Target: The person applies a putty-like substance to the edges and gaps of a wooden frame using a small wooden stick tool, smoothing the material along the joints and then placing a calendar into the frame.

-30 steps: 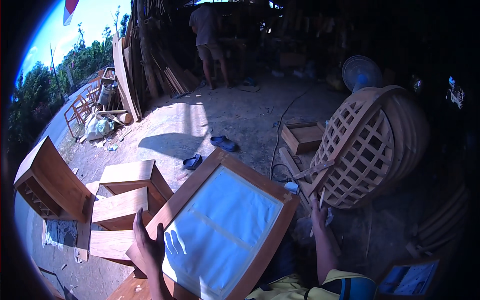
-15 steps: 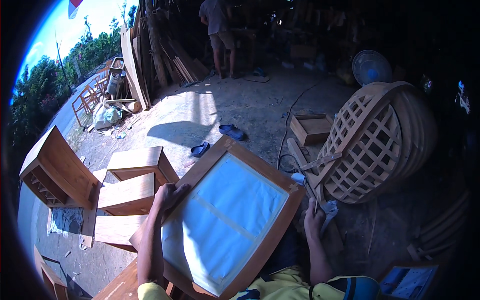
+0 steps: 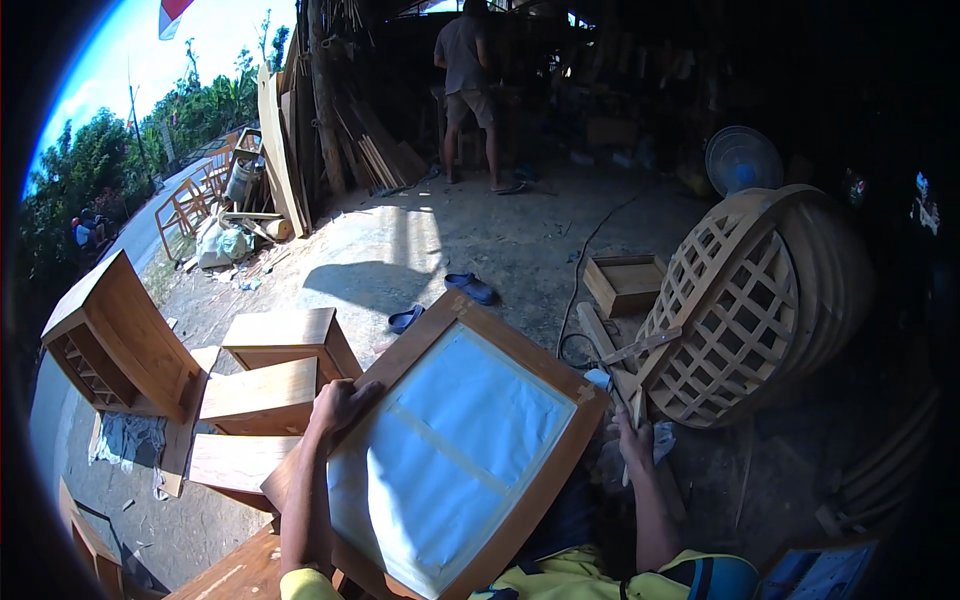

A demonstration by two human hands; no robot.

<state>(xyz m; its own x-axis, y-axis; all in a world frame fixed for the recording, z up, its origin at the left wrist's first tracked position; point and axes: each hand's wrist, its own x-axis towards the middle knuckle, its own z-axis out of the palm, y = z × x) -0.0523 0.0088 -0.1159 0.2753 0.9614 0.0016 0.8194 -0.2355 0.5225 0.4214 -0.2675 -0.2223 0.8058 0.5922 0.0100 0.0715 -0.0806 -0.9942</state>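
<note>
A wooden frame [image 3: 543, 352] leans at a slant across my lap, its middle panel covered by a pale blue-white sheet [image 3: 440, 450] with a strip of tape across it. My left hand [image 3: 343, 405] is closed round the frame's left edge. Beyond the frame's right corner, my right hand [image 3: 632, 442] is closed on a thin, light stick-like tool [image 3: 638, 408]; its exact kind is too small to tell. Crumpled clear plastic [image 3: 663, 440] lies beside that hand.
Several wooden drawers [image 3: 260, 395] and a wooden cabinet [image 3: 130, 335] stand at left. A slatted, curved wooden piece [image 3: 730, 310] sits at right, near a fan [image 3: 743, 160]. Blue clogs [image 3: 471, 288], a small open box [image 3: 625, 283] and a cable [image 3: 577, 265] lie ahead. Another person [image 3: 465, 80] stands at the back.
The surroundings sit slightly lower and further right in the view. My right hand has shifted a little, and more of the stick-like tool shows below it. My left hand keeps its hold.
</note>
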